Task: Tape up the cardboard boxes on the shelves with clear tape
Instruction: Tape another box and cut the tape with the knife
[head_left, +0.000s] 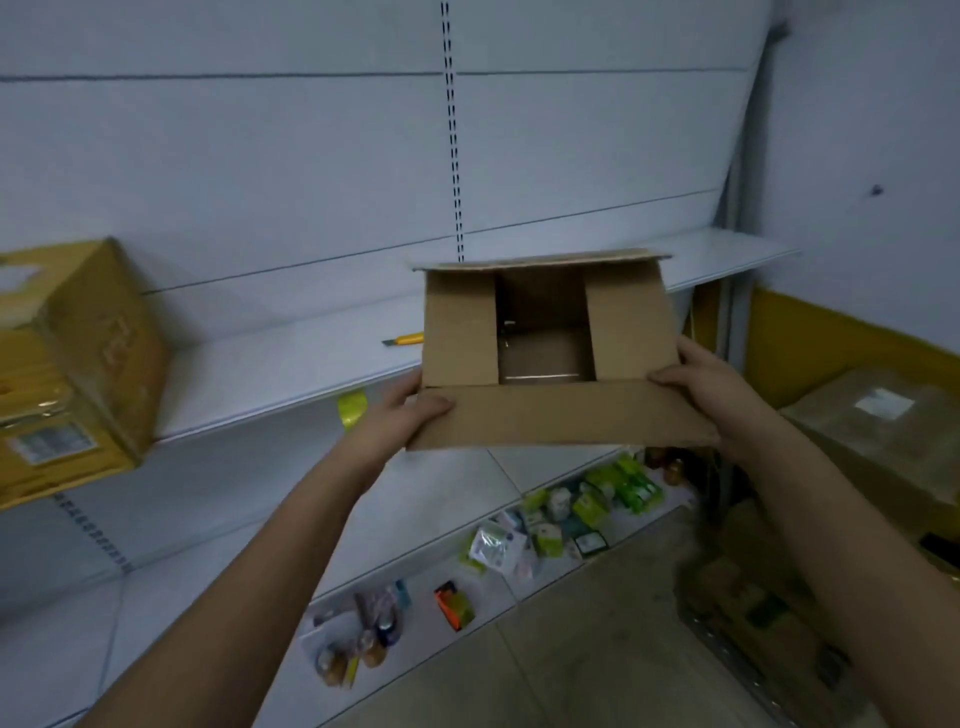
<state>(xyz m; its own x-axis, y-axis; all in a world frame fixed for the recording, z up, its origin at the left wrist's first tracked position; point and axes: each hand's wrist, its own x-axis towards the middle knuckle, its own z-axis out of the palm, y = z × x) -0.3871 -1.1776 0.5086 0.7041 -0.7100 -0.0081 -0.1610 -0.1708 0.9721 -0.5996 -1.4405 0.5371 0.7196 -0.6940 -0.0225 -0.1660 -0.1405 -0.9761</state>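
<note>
Open cardboard box (545, 353) held between both hands. Left hand (410, 415) grip pinches its near flap; right hand (701, 384) grip likewise. Yellow cutter (402, 340) lies on shelf (291, 364) above left grip.

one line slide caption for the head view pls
Both hands, left hand and right hand, hold an open cardboard box above a white shelf.

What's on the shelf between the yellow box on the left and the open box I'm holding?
In the head view, only a yellow-handled utility knife lies there, near the open cardboard box.

Brown cardboard box (545, 374) – flaps open (untaped)
</note>
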